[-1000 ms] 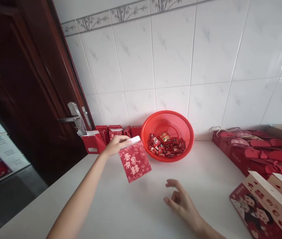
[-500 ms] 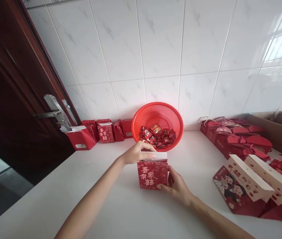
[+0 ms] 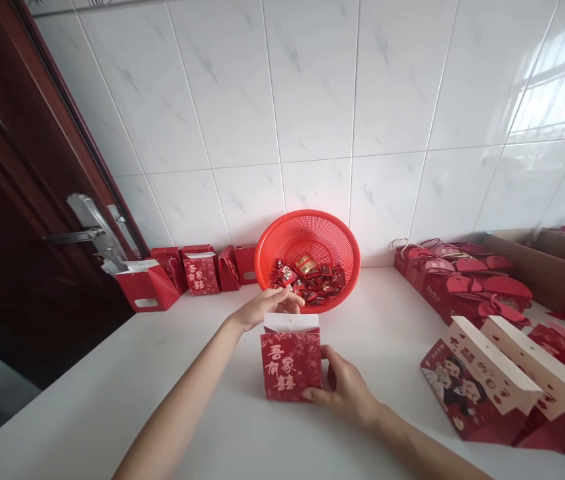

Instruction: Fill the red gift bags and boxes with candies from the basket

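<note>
A red paper candy box (image 3: 291, 367) with white lettering stands upright on the table, its white top flap raised. My right hand (image 3: 347, 387) grips its right side, thumb on the front and fingers behind. My left hand (image 3: 270, 308) is just behind the box's top left corner, apart from it, its fingers stretched out at the front rim of a red plastic basket (image 3: 351, 280). Nothing shows in those fingers. Inside the tilted basket lie several small red-wrapped candies (image 3: 320, 287) and a gold packet (image 3: 306, 265).
Several red boxes (image 3: 202, 273) line the wall at left, near the door handle (image 3: 87, 227). At right stand cream-topped boxes (image 3: 487, 387), red bags with cord handles (image 3: 455, 273) and a cardboard carton (image 3: 522, 267).
My left hand has left the box's top and moved to the basket rim. My right hand still grips the box, which sits slightly lower and further left in view.
</note>
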The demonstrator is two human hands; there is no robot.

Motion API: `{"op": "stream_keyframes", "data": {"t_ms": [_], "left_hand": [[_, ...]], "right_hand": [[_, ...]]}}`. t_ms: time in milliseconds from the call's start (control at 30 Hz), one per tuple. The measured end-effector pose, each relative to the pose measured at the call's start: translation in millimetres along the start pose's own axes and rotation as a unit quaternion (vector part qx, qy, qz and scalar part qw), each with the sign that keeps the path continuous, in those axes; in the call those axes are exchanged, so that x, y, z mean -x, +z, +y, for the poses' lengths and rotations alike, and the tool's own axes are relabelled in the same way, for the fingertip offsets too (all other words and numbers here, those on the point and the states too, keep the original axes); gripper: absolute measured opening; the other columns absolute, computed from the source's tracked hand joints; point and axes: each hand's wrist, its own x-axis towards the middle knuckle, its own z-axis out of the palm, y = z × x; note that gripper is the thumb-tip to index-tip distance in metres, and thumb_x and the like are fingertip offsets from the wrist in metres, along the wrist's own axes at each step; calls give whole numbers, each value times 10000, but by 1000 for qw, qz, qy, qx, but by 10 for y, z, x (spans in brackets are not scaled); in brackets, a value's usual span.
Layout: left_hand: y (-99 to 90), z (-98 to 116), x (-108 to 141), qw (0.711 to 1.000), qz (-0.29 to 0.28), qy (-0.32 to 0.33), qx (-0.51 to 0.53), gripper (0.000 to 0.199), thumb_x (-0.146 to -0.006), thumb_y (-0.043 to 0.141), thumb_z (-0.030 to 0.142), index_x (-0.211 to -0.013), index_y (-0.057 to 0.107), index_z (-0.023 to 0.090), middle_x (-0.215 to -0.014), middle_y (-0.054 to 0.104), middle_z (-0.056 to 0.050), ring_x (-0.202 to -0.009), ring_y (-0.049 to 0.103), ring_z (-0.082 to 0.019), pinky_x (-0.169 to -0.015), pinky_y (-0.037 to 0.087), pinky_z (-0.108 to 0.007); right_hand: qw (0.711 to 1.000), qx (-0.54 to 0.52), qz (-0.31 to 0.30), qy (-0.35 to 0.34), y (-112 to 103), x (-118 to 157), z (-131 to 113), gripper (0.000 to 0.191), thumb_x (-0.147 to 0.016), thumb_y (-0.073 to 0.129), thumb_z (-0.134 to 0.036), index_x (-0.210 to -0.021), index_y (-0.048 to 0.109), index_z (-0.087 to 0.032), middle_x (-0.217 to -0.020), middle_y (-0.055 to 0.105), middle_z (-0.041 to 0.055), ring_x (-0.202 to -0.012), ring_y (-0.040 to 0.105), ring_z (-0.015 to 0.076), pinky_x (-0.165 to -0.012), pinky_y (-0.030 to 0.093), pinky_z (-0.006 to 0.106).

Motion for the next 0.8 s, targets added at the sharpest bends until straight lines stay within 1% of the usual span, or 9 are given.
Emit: {"op": "stream_keyframes", "data": {"t_ms": [67, 133, 200, 267, 333, 400, 600, 700, 800], "left_hand": [[-63, -97, -122, 999, 45, 13, -22, 614, -844, 537, 693, -991, 739, 133, -946, 749, -126, -902, 691, -246, -866, 523, -361], [-131, -223, -277, 990, 91, 29, -102, 517, -844, 584, 609, -977, 734, 133, -965, 757, -117, -936, 695, -249, -898, 524, -370], [-190, -351, -444, 964, 140, 39, -223, 411, -839, 603, 503, -983, 733, 140, -995, 763, -111, -941, 699, -247, -888, 532, -360], [-225, -449, -600, 936, 158, 44, -311, 340, -834, 597, 415, -989, 740, 149, -1035, 763, -113, -954, 700, -250, -895, 530, -360], [-225, -500, -733, 923, 149, 49, -351, 295, -813, 618, 365, -979, 752, 162, -1055, 763, -112, -974, 697, -259, -925, 517, -370], [-195, -512, -845, 917, 129, 53, -374, 313, -784, 659, 358, -1018, 755, 173, -1099, 754, -117, -1012, 689, -275, -958, 500, -379], [-52, -520, -1112, 901, 70, 43, -425, 662, -661, 797, 413, -1263, 658, 176, -1342, 639, -154, -1254, 581, -336, -1050, 449, -400], [1, -546, -1191, 896, 66, 38, -437, 689, -690, 784, 412, -1316, 621, 175, -1398, 593, -162, -1296, 548, -337, -1075, 428, -410], [43, -575, -1219, 893, 75, 42, -442, 659, -719, 765, 407, -1317, 623, 169, -1386, 599, -170, -1297, 544, -343, -1083, 419, -421]], "right_hand": [[1000, 12, -4, -11, -1, -4, 9, 579, -742, 742, -493, -1208, 535, -219, -986, 678, 20, -684, 513, 136, -608, 378, 247], [1000, 20, -3, -22, -1, -10, 22, 616, -738, 742, -542, -1223, 541, -220, -1002, 681, 27, -695, 518, 142, -609, 373, 249], [999, 23, -4, -28, -1, -17, 36, 646, -722, 751, -570, -1229, 550, -223, -1026, 684, 33, -711, 528, 150, -618, 376, 252], [999, 24, -5, -33, -1, -24, 50, 676, -702, 764, -585, -1232, 554, -221, -1043, 684, 41, -728, 544, 160, -630, 385, 257], [999, 23, -2, -45, 3, -29, 65, 699, -691, 770, -595, -1239, 552, -221, -1059, 682, 49, -766, 567, 177, -659, 406, 263], [998, 21, 6, -57, 10, -32, 81, 707, -691, 770, -598, -1249, 545, -228, -1077, 678, 52, -809, 585, 192, -693, 426, 270], [998, 2, 17, -60, 43, -46, 124, 763, -686, 770, -598, -1309, 492, -257, -1077, 655, 40, -795, 579, 182, -691, 445, 267], [998, -10, 14, -56, 54, -57, 137, 768, -683, 771, -591, -1313, 481, -263, -1093, 643, 39, -775, 566, 171, -668, 444, 259], [998, -22, 11, -52, 58, -64, 139, 762, -686, 770, -573, -1318, 472, -269, -1098, 638, 32, -724, 545, 147, -638, 438, 249]]}}
